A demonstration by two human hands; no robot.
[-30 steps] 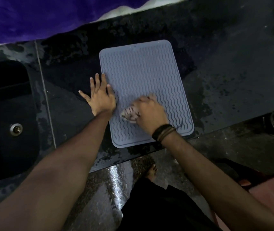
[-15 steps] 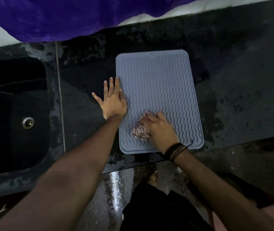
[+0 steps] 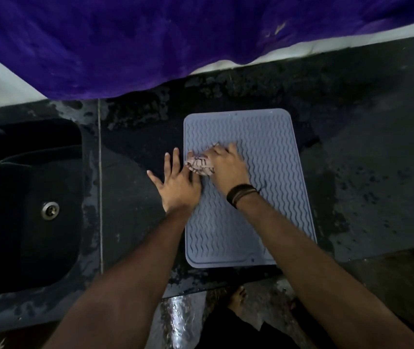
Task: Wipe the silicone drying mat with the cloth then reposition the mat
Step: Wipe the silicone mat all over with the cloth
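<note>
A grey silicone drying mat (image 3: 271,172) with wavy ridges lies flat on the dark wet counter (image 3: 377,159), its near edge close to the counter's front. My right hand (image 3: 226,167) presses a bunched pinkish patterned cloth (image 3: 199,165) onto the mat near its left edge, fingers curled over the cloth. My left hand (image 3: 175,185) lies flat with spread fingers on the counter, its right side on the mat's left edge, just below the cloth.
A black sink (image 3: 24,197) with a metal drain (image 3: 49,210) is set into the counter on the left. A purple fabric (image 3: 150,41) hangs over the back wall. Below the counter's front edge are a wet floor and my bare foot (image 3: 237,297).
My right hand has pushed the cloth away from me and to the left, from the mat's near part to beside its left edge. My left hand keeps pressing the left edge.
</note>
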